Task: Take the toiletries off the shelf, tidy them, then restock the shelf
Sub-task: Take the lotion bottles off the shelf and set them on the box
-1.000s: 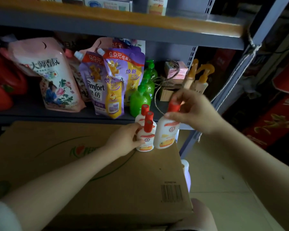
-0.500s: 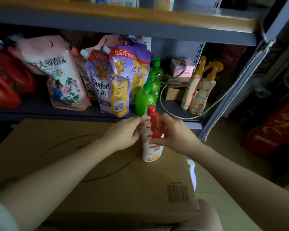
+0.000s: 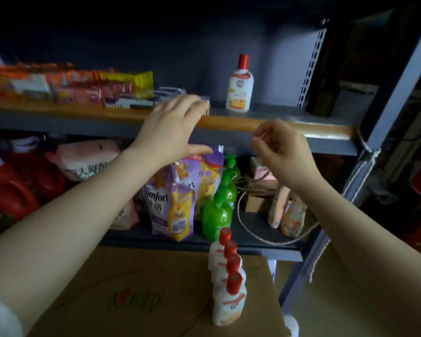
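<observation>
We see both hands raised in front of the upper shelf [image 3: 277, 122], at its wooden-trimmed front edge. The left hand [image 3: 173, 132] is spread, its fingers relaxed and reaching over the edge, holding nothing; its fingertips lie near the flat boxes [image 3: 156, 98] and just past them the colourful packets [image 3: 71, 86] crowd the shelf further to its left. The right hand [image 3: 284, 147] hangs a little below the edge, fingers loosely curled, and we can see nothing held in it.

Above and between the two hands stands one white bottle with a red cap [image 3: 240, 86], upright, set back from the edge. To the right of that bottle the shelf surface runs bare up to the perforated upright [image 3: 311, 69], so the free room lies above the right hand.

Well below both hands, four more white bottles with red caps [image 3: 229, 276] stand upright in a single touching row on the cardboard box [image 3: 131, 300], close to its right edge. Between the hands and that row lies the lower shelf, with purple refill pouches [image 3: 180, 195] under the left hand, green pump bottles [image 3: 219, 207] beside them, and a loop of cord [image 3: 265, 234] under the right hand. A rope [image 3: 365, 152] is knotted round the frame post to the right of the right hand.
</observation>
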Demonstrator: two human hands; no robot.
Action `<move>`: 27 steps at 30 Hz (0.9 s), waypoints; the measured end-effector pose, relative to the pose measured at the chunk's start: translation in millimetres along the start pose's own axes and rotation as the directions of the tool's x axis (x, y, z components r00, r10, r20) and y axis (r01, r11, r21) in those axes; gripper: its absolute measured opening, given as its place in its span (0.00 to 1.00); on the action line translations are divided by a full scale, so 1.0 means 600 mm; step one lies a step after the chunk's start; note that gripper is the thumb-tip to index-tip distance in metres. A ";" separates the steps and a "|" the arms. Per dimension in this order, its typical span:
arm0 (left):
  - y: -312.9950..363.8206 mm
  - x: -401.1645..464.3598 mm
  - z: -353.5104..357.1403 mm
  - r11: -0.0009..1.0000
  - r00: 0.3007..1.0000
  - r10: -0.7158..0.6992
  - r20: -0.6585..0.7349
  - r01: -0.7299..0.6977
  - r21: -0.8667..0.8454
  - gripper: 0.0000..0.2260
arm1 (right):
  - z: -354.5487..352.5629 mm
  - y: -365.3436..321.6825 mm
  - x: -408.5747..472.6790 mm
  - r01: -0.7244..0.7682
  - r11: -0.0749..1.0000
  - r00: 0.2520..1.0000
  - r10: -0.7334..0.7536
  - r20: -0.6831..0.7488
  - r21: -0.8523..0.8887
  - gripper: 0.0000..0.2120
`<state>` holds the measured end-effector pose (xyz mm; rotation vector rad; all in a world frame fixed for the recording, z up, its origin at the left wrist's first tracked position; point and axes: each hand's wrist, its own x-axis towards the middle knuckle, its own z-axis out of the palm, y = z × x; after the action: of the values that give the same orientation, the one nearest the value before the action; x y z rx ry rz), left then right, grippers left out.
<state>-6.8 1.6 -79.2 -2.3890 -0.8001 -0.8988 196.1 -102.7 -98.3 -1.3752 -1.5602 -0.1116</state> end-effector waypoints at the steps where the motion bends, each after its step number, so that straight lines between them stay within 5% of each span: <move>1: -0.008 0.012 0.000 1.000 1.000 -0.021 0.018 0.021 0.010 0.35 | 0.000 0.001 0.024 -0.019 0.999 0.999 0.020 -0.035 0.044 0.03; 5: -0.026 0.047 0.020 0.994 0.993 -0.085 0.076 0.080 0.073 0.40 | 0.008 0.009 0.109 -0.092 0.982 0.981 0.118 -0.153 0.165 0.10; 10: -0.042 0.056 0.062 0.995 0.996 -0.085 0.001 0.085 0.060 0.40 | 0.019 0.048 0.210 -0.143 0.989 0.981 0.146 -0.130 0.027 0.04; 14: -0.046 0.050 0.075 0.998 0.991 -0.055 -0.124 0.059 0.027 0.35 | 0.034 0.082 0.284 -0.252 0.953 0.967 0.254 -0.009 -0.166 0.16; 18: -0.047 0.050 0.074 0.998 0.992 -0.051 -0.118 0.054 0.026 0.34 | 0.057 0.103 0.332 -0.404 0.910 0.904 0.413 0.113 -0.097 0.30; 22: -0.046 0.049 0.073 0.999 0.991 -0.049 -0.126 0.052 0.015 0.32 | 0.083 0.109 0.349 -0.431 0.902 0.879 0.428 0.212 -0.033 0.27; 27: -0.046 0.050 0.072 0.999 0.989 -0.045 -0.143 0.047 0.015 0.31 | 0.080 0.096 0.339 -0.321 0.935 0.920 0.346 0.184 -0.153 0.22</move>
<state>12.2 57.6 -81.6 -2.2698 -0.8069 -1.0627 245.0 88.4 -7.7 -1.7780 -1.4805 0.1560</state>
